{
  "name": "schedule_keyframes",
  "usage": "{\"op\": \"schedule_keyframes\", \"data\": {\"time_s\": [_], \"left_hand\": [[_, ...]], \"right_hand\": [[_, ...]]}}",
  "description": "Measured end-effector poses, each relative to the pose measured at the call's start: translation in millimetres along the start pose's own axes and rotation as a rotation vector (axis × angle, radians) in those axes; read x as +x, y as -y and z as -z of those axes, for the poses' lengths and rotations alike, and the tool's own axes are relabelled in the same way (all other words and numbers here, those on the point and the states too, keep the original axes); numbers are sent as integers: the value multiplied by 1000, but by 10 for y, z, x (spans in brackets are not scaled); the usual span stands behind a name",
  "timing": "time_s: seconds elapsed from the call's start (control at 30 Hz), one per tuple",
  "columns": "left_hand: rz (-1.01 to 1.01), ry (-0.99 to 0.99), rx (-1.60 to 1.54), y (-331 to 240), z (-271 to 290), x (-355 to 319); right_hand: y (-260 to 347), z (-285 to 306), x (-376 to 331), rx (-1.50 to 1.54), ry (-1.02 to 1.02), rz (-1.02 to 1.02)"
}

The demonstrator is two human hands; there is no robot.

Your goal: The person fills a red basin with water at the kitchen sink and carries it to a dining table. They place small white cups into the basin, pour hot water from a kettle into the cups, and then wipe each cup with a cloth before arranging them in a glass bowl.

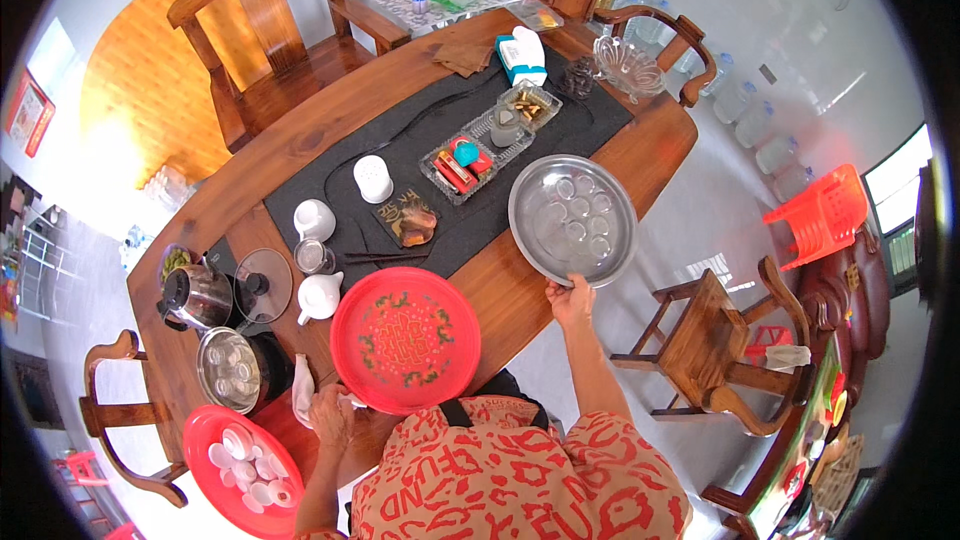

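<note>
My right hand (572, 302) grips the near rim of a round steel tray (530, 248), which has several small clear glass cups (580, 208) in it. The tray is at the table's right edge. Beside the lower left rim of a round red tray (405, 300), my left hand (332, 416) has its fingers curled together. A bit of white shows at its fingertips, too small to name. Just left of that hand lies a crumpled white cloth (303, 390). The red tray has a printed pattern and nothing standing on it.
Another red tray (205, 470) with white cups stands lower left, near a steel pot (228, 365) of glass cups and a kettle (200, 292). White pitchers (320, 296), a glass lid (268, 280) and a divided clear dish (462, 165) share the wooden table. A wooden chair (705, 325) stands right.
</note>
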State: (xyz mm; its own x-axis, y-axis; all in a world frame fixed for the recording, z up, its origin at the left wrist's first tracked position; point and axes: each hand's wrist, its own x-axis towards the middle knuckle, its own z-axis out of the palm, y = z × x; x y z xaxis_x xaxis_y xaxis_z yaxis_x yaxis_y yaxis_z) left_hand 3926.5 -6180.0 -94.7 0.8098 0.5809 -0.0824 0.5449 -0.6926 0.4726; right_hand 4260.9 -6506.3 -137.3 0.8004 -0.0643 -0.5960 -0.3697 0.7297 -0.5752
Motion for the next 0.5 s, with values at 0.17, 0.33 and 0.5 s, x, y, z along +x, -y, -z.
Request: {"op": "schedule_keyframes", "data": {"time_s": [0.17, 0.33, 0.5], "left_hand": [[175, 194, -621, 633, -166, -6], [387, 225, -675, 83, 188, 186], [271, -229, 312, -275, -20, 195]], "right_hand": [[225, -78, 149, -80, 12, 17], [563, -56, 508, -95, 91, -11], [969, -133, 1017, -76, 129, -23]]}}
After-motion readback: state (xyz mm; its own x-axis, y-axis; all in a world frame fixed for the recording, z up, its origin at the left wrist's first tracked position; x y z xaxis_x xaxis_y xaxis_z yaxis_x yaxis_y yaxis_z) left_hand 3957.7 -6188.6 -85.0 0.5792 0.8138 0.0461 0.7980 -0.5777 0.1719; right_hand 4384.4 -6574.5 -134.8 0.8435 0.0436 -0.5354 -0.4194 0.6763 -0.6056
